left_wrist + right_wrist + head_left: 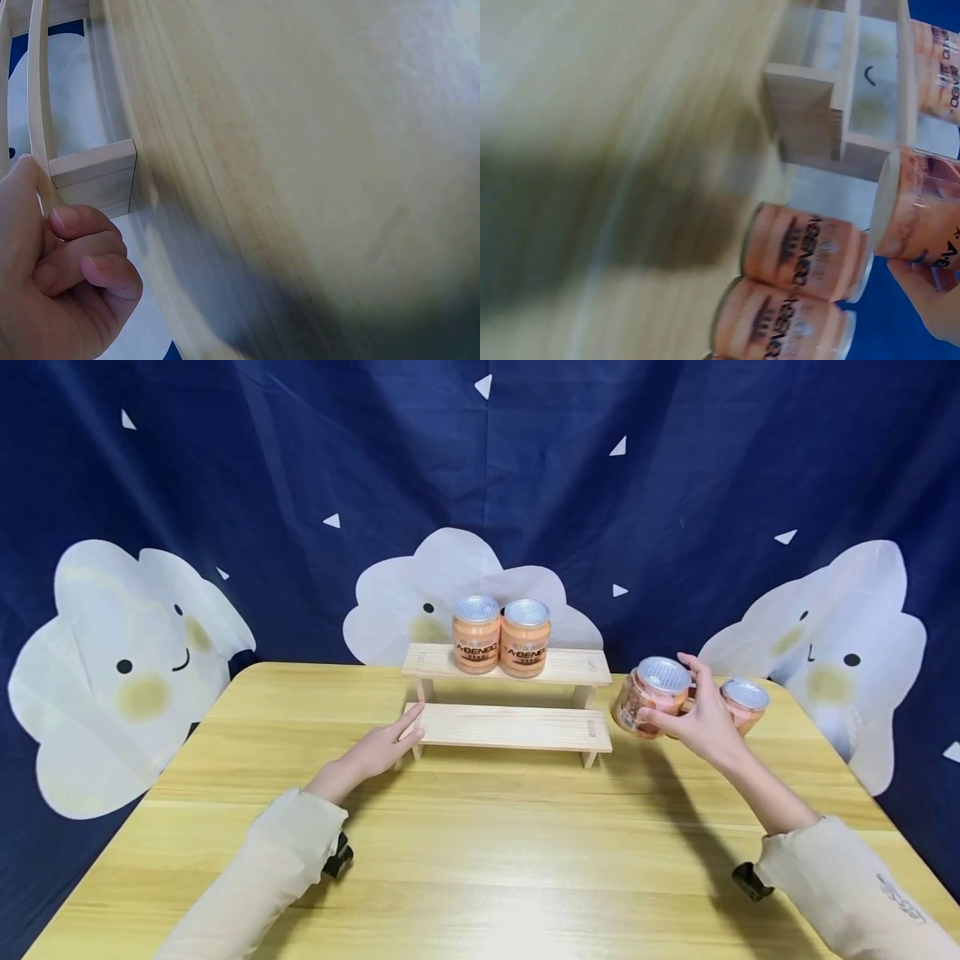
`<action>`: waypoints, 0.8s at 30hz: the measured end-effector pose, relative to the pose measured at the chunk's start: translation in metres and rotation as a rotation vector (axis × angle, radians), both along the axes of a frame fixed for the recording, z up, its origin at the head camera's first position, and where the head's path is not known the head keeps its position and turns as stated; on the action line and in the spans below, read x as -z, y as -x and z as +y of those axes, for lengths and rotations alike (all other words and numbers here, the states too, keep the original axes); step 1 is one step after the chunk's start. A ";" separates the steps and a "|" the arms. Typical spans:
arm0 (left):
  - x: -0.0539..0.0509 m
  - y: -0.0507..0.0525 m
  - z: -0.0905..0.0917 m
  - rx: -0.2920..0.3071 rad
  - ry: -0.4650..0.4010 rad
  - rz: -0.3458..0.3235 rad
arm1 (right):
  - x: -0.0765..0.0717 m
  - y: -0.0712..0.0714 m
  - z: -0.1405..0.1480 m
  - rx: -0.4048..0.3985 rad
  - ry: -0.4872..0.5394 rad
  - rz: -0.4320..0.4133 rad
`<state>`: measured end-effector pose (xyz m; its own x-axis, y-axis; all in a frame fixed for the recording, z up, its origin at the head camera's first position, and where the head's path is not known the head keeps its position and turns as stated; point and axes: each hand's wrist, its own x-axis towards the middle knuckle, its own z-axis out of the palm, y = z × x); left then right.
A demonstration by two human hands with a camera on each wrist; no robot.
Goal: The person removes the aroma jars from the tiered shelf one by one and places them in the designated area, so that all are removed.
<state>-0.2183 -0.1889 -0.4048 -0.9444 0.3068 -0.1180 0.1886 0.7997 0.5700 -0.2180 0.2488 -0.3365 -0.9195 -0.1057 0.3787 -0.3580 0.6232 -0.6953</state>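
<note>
My right hand (705, 718) grips an orange jar (651, 702) with a silver lid, to the right of a two-tier wooden shelf (510, 727). In the right wrist view this held jar (919, 210) is off the table, its pale base showing. My left hand (375, 750) pinches the left end of the lower board, thumb on top; in the left wrist view its fingers (82, 247) curl below the board. On the upper board two matching jars (476, 635) stand side by side. The lower board bears nothing.
More jars (802, 251) stand close together on the table right of the shelf; one jar (745, 703) shows partly behind my right hand in the head view. A navy curtain (480, 460) with white clouds hangs behind the wooden table (480, 852).
</note>
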 end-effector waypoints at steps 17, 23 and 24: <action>-0.002 -0.002 0.001 -0.016 -0.005 -0.012 | 0.040 0.001 0.022 -0.086 -0.135 -0.083; -0.002 -0.002 0.001 -0.011 -0.003 -0.015 | 0.047 0.003 0.024 -0.080 -0.134 -0.090; -0.002 -0.002 0.001 -0.010 -0.005 -0.011 | 0.048 0.004 0.024 -0.081 -0.132 -0.089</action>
